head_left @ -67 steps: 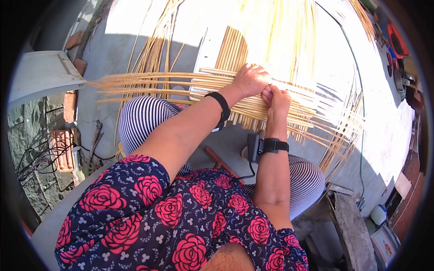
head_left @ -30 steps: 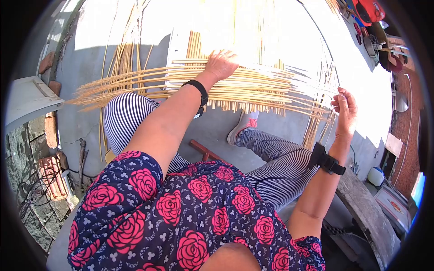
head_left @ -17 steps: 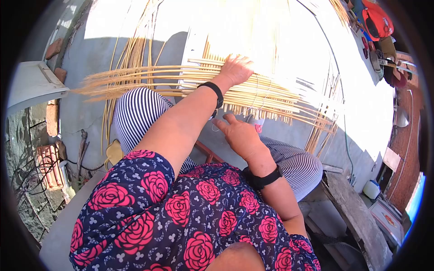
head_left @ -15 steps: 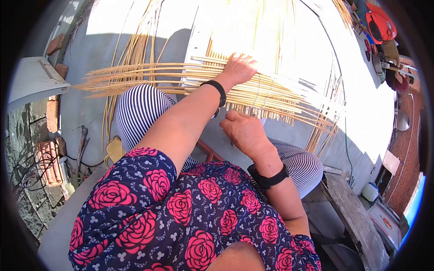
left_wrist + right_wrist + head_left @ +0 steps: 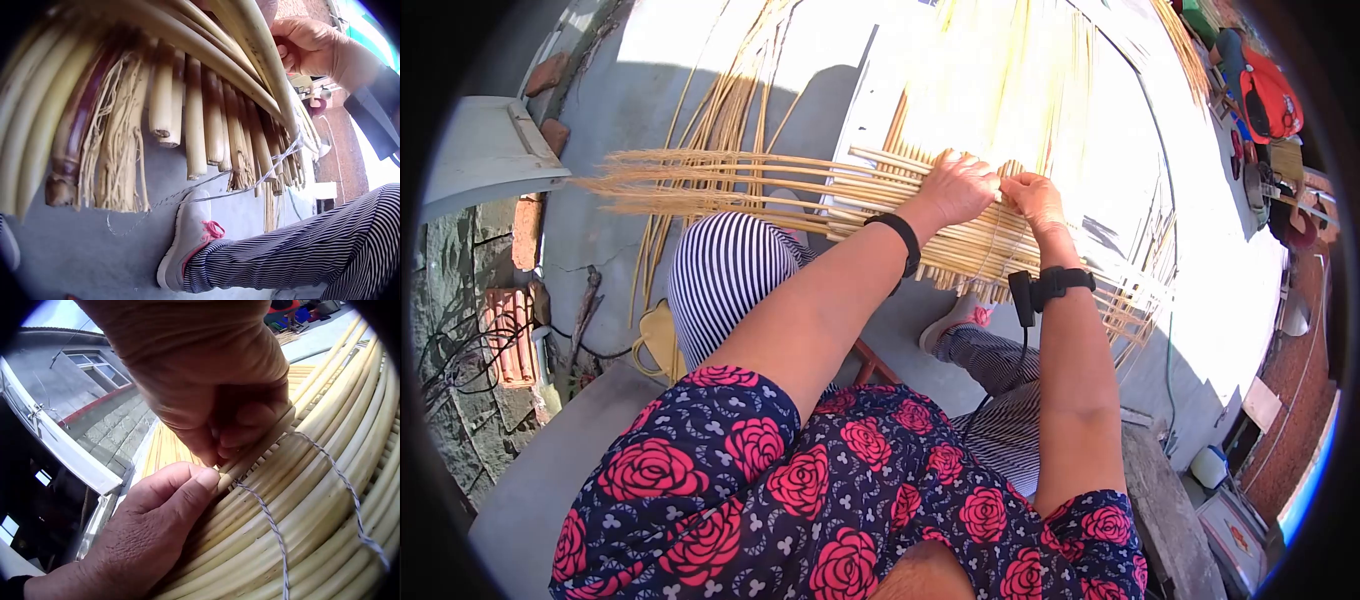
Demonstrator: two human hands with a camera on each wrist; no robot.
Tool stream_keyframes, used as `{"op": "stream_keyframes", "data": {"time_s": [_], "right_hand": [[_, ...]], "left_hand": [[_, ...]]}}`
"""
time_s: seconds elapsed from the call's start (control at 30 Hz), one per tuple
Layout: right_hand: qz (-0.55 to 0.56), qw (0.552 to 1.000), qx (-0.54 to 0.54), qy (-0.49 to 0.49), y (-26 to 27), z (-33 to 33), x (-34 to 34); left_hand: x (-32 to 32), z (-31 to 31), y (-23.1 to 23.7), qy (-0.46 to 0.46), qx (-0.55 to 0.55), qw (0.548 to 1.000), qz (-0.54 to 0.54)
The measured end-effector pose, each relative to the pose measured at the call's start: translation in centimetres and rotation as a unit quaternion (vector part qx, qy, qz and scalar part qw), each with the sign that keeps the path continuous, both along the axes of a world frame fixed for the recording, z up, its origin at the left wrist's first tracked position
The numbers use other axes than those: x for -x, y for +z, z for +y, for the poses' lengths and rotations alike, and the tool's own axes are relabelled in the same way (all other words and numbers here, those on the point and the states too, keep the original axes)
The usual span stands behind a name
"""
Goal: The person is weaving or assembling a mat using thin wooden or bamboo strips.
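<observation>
Long pale stalks [image 5: 880, 190] lie side by side across a mat of stalks running the other way, cut ends toward the person. My left hand [image 5: 958, 190] holds the top stalks down; in the right wrist view its thumb [image 5: 206, 480] and forefinger pinch a stalk. Beside it, nearly touching, is my right hand [image 5: 1035, 200], fingers curled at the spot where twine [image 5: 269, 515] meets the stalks; what the fingertips hold is mostly hidden. A second twine strand [image 5: 340, 475] crosses the stalks. In the left wrist view, twine [image 5: 250, 186] loops below the cut ends.
Loose stalks [image 5: 730, 110] lie at the left on the concrete floor. A white panel edge [image 5: 865, 95] runs beneath the mat. Striped knees are under the work. A wooden plank [image 5: 1170, 510] is at lower right, a red item [image 5: 1272, 100] at upper right.
My right hand went out to the right, swung back below the cut ends, and has come up beside my left hand. My left hand stayed on the stalks.
</observation>
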State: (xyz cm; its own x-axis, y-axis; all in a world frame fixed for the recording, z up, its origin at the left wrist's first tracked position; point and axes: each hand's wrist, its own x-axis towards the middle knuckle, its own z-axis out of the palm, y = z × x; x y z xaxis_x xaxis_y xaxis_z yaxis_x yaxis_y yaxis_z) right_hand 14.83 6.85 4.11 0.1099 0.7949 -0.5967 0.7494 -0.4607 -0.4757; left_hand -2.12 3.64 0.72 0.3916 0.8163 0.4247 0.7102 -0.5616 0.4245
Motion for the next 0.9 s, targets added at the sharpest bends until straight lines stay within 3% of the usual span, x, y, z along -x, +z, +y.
{"op": "stream_keyframes", "data": {"time_s": [0.13, 0.23, 0.43, 0.53, 0.57, 0.63, 0.67, 0.77, 0.9], "right_hand": [[-0.107, 0.978, -0.038, 0.175, 2.1, 0.3, 0.7], [-0.093, 0.966, -0.024, 0.241, 2.8, 0.8, 0.5], [-0.124, 0.964, -0.139, 0.190, 2.5, -0.1, 1.6], [-0.124, 0.966, -0.213, 0.081, 4.8, 2.6, 2.9], [-0.079, 0.973, -0.203, 0.073, 5.5, 4.0, 3.0], [0.049, 0.988, -0.137, 0.047, 5.2, 4.2, 2.5], [0.110, 0.988, -0.107, -0.016, 5.5, 4.1, 2.5], [0.276, 0.947, -0.037, -0.162, 7.2, 3.5, 1.6], [0.390, 0.902, -0.072, -0.169, 9.0, 4.1, 0.7]], "left_hand": [[0.0, 0.0, 0.0, 0.002, -0.006, 1.000, -0.009], [0.0, 0.0, 0.2, -0.003, -0.020, 0.999, -0.035], [-0.2, 0.4, -0.2, 0.008, -0.009, 0.999, -0.031], [-0.1, 0.1, -0.2, -0.041, -0.003, 0.999, -0.013], [0.2, -0.3, 0.2, -0.049, 0.019, 0.998, 0.032], [0.1, -0.6, 0.5, -0.046, 0.031, 0.998, 0.007], [0.3, -0.3, 0.5, -0.043, 0.030, 0.999, -0.004], [0.3, -0.1, 0.3, -0.041, 0.009, 0.999, -0.018], [0.2, -0.1, 0.1, -0.035, 0.001, 0.999, -0.007]]}}
